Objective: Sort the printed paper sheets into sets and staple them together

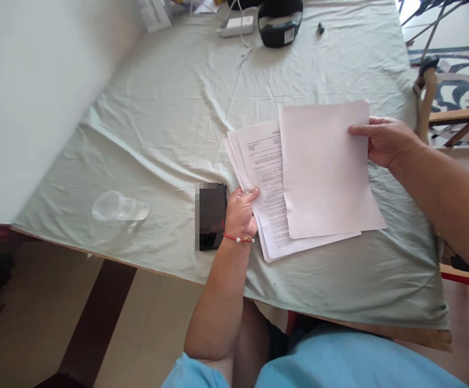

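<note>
My left hand (242, 211) grips the left edge of a fanned stack of printed papers (264, 167), thumb on top. Small lines of text cover the top printed page. Over the stack's right part lies a blank-looking white sheet (325, 170), its right edge pinched between the thumb and fingers of my right hand (390, 139). The sheet hides much of the printed page beneath. Just left of my left hand, a dark phone (212, 215) rests on the cloth, partly blurred out by pixelation.
A pale green cloth (169, 145) covers the table. To the left, a clear plastic cup (117, 207) lies on its side. At the back are a white adapter with a cable (237, 26) and a black headset (280, 29). A wooden chair (456, 116) stands at the right.
</note>
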Action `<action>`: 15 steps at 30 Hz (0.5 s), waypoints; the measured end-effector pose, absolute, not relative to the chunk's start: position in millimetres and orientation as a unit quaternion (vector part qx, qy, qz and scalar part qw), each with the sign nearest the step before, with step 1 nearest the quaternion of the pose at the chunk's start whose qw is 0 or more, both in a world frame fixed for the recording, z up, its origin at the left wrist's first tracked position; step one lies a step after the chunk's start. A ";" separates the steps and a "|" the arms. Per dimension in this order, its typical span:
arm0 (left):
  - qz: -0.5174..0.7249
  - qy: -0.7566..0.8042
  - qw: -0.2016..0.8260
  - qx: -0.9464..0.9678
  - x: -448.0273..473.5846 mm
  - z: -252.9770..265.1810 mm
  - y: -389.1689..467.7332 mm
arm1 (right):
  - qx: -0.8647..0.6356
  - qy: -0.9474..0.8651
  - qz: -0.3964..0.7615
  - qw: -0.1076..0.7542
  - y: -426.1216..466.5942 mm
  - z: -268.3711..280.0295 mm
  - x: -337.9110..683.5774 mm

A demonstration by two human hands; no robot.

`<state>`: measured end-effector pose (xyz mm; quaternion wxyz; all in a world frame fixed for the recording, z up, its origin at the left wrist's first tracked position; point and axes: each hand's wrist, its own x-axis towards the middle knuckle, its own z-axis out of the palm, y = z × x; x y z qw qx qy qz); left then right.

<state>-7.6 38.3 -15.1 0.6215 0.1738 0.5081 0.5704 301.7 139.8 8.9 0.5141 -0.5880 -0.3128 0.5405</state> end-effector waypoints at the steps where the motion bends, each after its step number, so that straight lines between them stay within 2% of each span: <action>1: 0.570 0.508 0.622 0.172 -7.8 -15.3 38.5 | -0.581 -0.317 0.548 0.512 139.0 9.7 301.3; 8: 0.573 0.513 0.613 0.181 -9.0 -20.5 39.1 | -0.578 -0.317 0.560 0.503 136.6 13.2 296.9; 15: 0.569 0.513 0.623 0.161 -8.2 -15.3 39.5 | -0.560 -0.329 0.607 0.458 133.5 3.6 287.3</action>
